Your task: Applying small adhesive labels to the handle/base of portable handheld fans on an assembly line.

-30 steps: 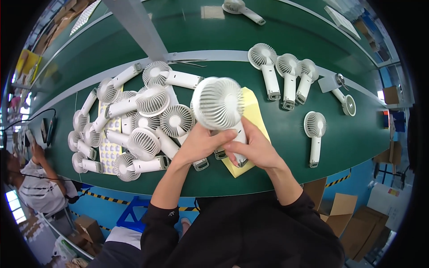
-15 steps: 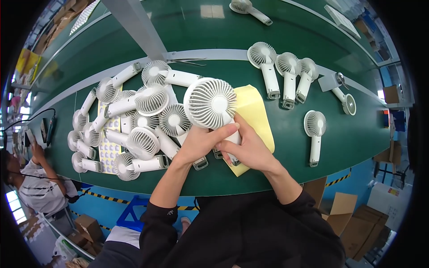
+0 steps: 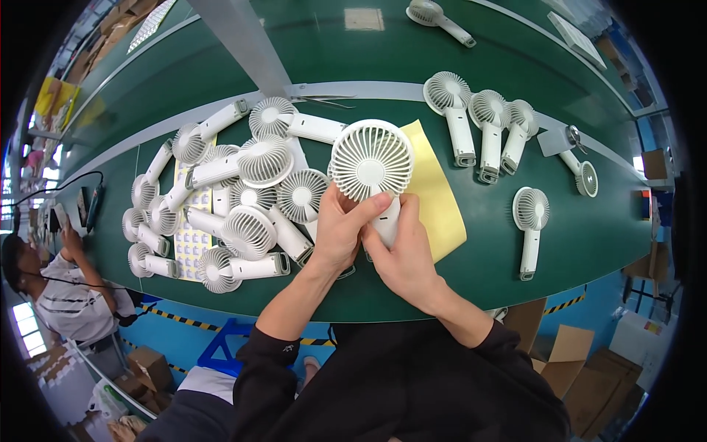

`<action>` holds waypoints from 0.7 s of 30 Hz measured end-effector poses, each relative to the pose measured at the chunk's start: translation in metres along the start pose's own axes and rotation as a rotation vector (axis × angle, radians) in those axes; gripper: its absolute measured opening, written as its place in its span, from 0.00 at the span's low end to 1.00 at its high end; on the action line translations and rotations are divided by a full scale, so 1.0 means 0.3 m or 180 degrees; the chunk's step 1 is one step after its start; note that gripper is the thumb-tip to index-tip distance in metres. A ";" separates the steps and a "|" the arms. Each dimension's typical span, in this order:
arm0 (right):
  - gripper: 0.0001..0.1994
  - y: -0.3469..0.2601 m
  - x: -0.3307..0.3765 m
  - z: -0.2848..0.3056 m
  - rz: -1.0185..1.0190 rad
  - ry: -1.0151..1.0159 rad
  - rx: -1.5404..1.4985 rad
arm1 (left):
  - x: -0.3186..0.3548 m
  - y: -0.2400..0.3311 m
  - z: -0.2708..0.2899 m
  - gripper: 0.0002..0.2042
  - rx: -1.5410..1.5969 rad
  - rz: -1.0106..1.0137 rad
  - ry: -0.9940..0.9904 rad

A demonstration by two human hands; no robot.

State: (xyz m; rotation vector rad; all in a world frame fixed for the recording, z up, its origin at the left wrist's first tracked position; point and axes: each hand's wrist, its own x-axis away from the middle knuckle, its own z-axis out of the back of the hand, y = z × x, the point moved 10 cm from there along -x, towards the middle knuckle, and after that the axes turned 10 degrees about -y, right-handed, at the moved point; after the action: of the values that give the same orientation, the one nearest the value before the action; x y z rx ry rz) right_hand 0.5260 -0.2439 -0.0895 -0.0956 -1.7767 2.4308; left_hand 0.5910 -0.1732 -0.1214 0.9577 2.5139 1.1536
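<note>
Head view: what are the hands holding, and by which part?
Both hands, left hand and right hand, hold one white handheld fan by its handle, head up.

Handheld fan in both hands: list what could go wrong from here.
1. The white handheld fan is gripped only by its handle, left hand and right hand; its heavy head could tip.
2. The pile of fans lies just beside the left hand; an elbow sweep could knock some off the green table.
</note>
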 end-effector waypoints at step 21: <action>0.21 -0.087 0.044 0.033 0.0495 0.0526 0.1228 | -0.031 0.140 0.188 0.19 0.0387 -0.0614 0.0726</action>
State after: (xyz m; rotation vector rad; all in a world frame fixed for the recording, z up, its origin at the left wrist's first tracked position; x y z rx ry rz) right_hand 0.5134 -0.2437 -0.0613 -0.3945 -1.2510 2.7327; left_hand 0.6427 -0.1251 -0.1289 0.6212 2.8111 1.1175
